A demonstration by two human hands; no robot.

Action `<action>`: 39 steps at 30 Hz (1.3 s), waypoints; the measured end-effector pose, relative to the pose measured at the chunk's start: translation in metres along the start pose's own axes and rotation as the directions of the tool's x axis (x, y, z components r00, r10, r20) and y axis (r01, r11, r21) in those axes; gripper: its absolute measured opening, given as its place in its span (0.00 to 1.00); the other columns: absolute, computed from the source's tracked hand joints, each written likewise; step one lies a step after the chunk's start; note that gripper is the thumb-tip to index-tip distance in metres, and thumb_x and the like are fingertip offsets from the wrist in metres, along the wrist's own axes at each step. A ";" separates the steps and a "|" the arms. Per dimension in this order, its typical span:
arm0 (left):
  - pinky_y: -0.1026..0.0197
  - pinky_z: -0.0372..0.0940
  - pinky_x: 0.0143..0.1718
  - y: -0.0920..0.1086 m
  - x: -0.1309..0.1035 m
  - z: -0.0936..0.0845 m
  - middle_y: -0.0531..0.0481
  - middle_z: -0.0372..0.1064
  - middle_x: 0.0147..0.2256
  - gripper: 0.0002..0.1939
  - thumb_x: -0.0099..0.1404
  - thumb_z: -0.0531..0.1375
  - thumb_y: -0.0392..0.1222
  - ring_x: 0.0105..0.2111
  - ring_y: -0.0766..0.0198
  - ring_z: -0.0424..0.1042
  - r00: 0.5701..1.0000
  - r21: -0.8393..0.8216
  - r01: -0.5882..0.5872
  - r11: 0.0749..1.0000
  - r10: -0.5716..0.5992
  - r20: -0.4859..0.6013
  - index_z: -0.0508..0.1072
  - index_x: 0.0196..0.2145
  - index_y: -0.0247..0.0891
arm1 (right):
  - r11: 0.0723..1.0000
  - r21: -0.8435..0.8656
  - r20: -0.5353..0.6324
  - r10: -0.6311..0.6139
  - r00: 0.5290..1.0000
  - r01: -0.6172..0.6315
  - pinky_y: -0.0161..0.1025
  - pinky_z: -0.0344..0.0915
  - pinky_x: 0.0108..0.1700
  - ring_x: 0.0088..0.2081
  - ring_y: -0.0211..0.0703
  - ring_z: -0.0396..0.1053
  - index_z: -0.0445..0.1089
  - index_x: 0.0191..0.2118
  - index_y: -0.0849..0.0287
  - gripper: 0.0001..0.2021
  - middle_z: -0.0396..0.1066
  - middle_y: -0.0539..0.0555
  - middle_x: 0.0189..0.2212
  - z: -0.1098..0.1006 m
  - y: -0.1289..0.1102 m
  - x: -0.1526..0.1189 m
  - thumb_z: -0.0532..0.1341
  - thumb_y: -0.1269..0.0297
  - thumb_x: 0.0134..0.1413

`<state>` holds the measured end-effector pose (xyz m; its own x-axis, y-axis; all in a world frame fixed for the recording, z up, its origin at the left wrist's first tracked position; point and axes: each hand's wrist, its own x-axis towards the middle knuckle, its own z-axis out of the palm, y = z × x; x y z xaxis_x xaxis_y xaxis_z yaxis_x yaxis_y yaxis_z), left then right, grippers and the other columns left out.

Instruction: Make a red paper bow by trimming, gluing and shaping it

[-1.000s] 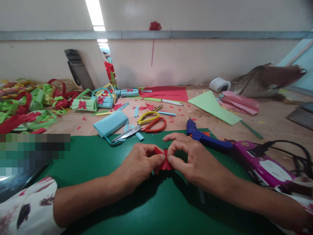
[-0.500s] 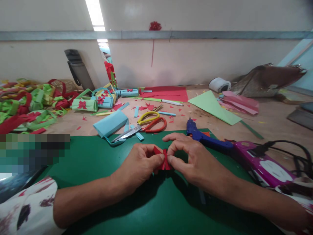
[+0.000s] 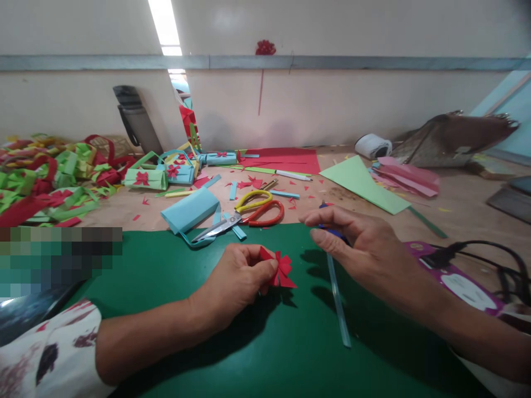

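Change: right hand (image 3: 367,235) has let go of the red bow (image 3: 284,271) and swung out to its 2 o'clock. Half a second ago both hands pinched it together; now they're apart. Left hand (image 3: 238,273) stays put, thumb and finger clamped on the bow's 9 o'clock side. Right fingers are parted, nothing gripped, over the blue glue gun (image 3: 337,233); can't tell if they touch it. Bow is held just above the green mat (image 3: 145,265), its 3 o'clock side uncovered, points fanned out. Clear stick (image 3: 340,312) at the bow's 4 o'clock, now in fuller view. Scissors (image 3: 236,218) unmoved at 11 o'clock, on the worktop (image 3: 298,213) and mat edge. Judgement: two-handed pinching looks broken off, bow's shape seems to hold one-handed, right hand is free.
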<state>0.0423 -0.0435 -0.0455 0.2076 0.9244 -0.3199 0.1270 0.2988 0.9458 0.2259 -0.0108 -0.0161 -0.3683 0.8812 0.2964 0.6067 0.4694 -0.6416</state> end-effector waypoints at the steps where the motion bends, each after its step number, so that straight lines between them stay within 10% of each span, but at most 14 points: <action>1: 0.69 0.46 0.15 0.000 0.000 0.000 0.58 0.57 0.14 0.11 0.57 0.56 0.41 0.15 0.74 0.52 1.000 0.001 -0.001 1.000 0.001 0.004 0.67 0.20 0.35 | 1.000 -0.008 -0.013 0.001 1.000 -0.001 0.39 0.63 0.40 0.39 0.45 0.68 0.68 0.38 0.55 0.06 0.72 0.51 0.36 -0.002 0.002 0.001 0.56 0.63 0.55; 11: 0.69 0.44 0.15 -0.008 -0.003 0.000 0.60 0.55 0.14 0.12 0.56 0.57 0.46 0.15 0.74 0.49 0.998 0.007 -0.063 0.998 0.063 -0.009 0.67 0.25 0.34 | 0.985 0.059 -0.228 0.173 0.958 -0.164 0.39 0.66 0.39 0.37 0.44 0.70 0.69 0.36 0.61 0.08 0.72 0.55 0.35 -0.035 0.017 -0.006 0.57 0.62 0.54; 20: 0.70 0.47 0.17 -0.013 -0.004 0.000 0.57 0.59 0.18 0.11 0.59 0.56 0.45 0.17 0.74 0.51 0.969 0.017 -0.247 0.969 0.248 -0.024 0.67 0.24 0.35 | 0.921 0.314 0.267 0.148 0.952 -0.231 0.39 0.66 0.37 0.36 0.42 0.69 0.61 0.50 0.60 0.21 0.70 0.54 0.36 0.023 -0.010 -0.010 0.62 0.60 0.50; 39: 0.69 0.52 0.20 -0.012 -0.003 0.003 0.57 0.59 0.19 0.09 0.60 0.55 0.41 0.19 0.73 0.54 0.968 0.097 -0.252 0.963 0.251 0.025 0.68 0.26 0.34 | 0.970 0.221 0.216 0.056 0.975 -0.105 0.34 0.61 0.31 0.27 0.36 0.65 0.59 0.50 0.60 0.18 0.66 0.47 0.27 0.031 -0.021 -0.016 0.52 0.75 0.53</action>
<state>0.0435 -0.0506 -0.0560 0.2571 0.9636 -0.0740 0.1637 0.0321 0.9860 0.1977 -0.0368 -0.0295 -0.4772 0.8731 0.0997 0.4716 0.3502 -0.8093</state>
